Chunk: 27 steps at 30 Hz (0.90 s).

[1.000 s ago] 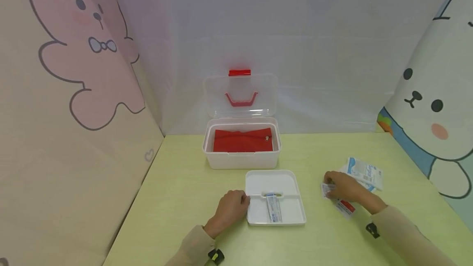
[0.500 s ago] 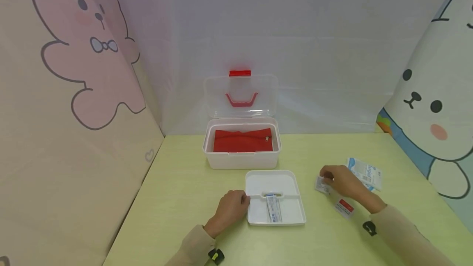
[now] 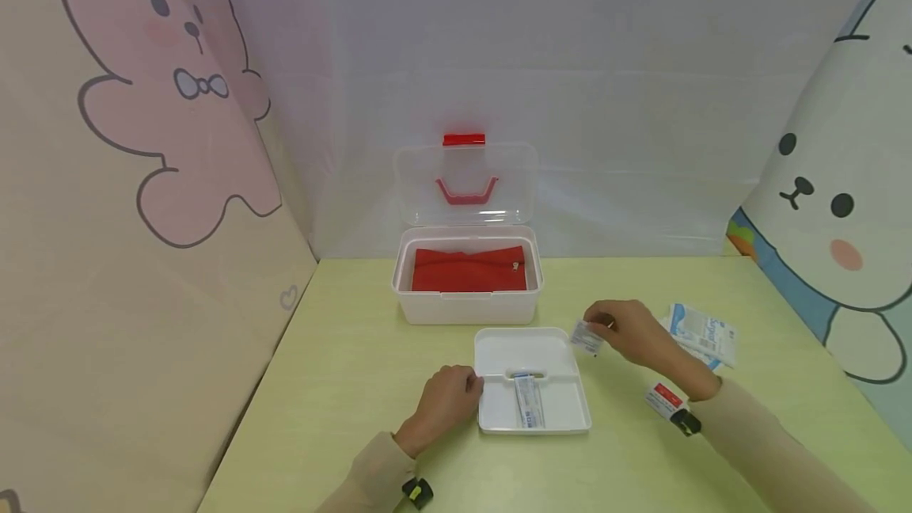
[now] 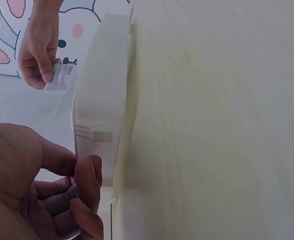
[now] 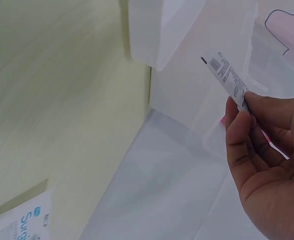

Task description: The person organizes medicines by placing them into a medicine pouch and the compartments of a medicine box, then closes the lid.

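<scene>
My right hand (image 3: pixel 636 332) pinches a small white printed sachet (image 3: pixel 587 337) between thumb and fingertips, held up by the far right corner of a white divided tray (image 3: pixel 496 352). In the right wrist view the sachet (image 5: pixel 224 75) shows a barcode and lines of fine print. My left hand (image 3: pixel 443 402) grips the left edge of the tray. Seen from the left wrist, the thumb and forefinger of that hand (image 4: pixel 51 185) pinch the tray's side (image 4: pixel 101 85). A narrow clear packet with blue print (image 3: pixel 529 402) lies in the tray's front compartment.
Behind the tray stands a white box (image 3: pixel 466 309) with its clear, red-handled lid (image 3: pixel 420 180) raised and a red zipped pouch (image 3: pixel 466 271) inside. To the right lie blue-and-white packets (image 3: pixel 704 333) and a red-and-white packet (image 3: pixel 666 399) near the right wrist.
My right hand has lifted the small sachet off the table at the right and carried it left to the tray. The left hand has stayed at the tray's edge.
</scene>
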Available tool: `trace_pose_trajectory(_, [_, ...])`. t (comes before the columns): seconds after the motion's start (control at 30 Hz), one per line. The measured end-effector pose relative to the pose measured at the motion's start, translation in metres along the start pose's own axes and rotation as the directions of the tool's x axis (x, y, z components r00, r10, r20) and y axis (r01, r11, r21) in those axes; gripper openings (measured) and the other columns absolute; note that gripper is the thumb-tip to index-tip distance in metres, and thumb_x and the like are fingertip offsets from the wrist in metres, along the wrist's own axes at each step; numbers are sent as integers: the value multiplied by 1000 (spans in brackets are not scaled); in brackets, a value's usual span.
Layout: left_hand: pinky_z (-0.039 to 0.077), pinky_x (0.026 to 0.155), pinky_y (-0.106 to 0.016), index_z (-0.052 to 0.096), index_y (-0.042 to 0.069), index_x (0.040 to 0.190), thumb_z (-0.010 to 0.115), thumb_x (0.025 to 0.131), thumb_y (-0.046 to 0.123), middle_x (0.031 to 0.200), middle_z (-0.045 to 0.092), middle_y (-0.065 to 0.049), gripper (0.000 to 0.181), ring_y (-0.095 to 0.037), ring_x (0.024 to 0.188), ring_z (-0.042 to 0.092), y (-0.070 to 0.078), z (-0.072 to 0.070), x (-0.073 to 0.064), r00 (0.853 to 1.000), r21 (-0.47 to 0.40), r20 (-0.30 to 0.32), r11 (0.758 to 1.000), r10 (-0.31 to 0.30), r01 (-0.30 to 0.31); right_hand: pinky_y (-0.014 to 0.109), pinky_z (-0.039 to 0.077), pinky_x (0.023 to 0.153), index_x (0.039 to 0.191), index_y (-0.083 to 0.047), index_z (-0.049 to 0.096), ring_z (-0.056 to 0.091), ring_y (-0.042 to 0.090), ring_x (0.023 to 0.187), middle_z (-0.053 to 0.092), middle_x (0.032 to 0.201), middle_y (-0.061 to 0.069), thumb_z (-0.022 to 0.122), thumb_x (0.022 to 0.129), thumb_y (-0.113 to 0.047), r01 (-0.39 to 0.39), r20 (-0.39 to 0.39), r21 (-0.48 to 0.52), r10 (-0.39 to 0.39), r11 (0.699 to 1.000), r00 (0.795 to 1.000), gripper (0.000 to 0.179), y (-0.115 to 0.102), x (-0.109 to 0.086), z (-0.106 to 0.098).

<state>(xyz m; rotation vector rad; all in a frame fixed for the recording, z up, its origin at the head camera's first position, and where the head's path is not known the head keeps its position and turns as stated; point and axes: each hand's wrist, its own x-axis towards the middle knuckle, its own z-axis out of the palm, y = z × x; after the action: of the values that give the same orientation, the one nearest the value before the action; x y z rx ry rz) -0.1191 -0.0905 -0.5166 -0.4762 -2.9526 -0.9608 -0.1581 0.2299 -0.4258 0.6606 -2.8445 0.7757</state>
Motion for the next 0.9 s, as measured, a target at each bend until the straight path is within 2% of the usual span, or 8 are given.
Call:
trace_pose_trajectory(0.23, [33,45,-20,60,13,67,59,95,19,57,48,8,28,-2,49,39,0,0,0,1000,0,-2,1000,4,-4,34,56,71,97,-8,72,68,17,83,73,92,5,70,87,-4,34,-7,9,-34,999,999,11,-20,10,4])
trace_pose_trajectory(0.4, [33,45,-20,58,14,66,59,95,19,57,47,8,29,-3,49,38,-1,0,0,1000,1,-1,1000,3,-3,35,57,73,97,-8,72,68,16,83,73,93,5,70,87,-3,51,-3,50,-51,997,999,11,-32,14,7])
trace_pose_trajectory(0.67, [34,46,-20,60,14,67,59,95,19,58,48,8,28,-3,50,39,-1,1,1,1000,20,-2,1000,0,0,33,58,76,97,-10,72,64,11,81,72,93,2,71,87,-3,71,42,86,-75,994,996,12,-56,16,15])
trace_pose_trajectory(0.9, [34,46,-21,59,14,66,59,94,19,57,48,9,29,-3,50,40,2,-1,0,1000,6,-1,1000,-1,1,24,55,71,96,-12,71,63,6,78,72,90,-2,72,87,-6,125,112,112,-137,986,984,11,-72,16,33])
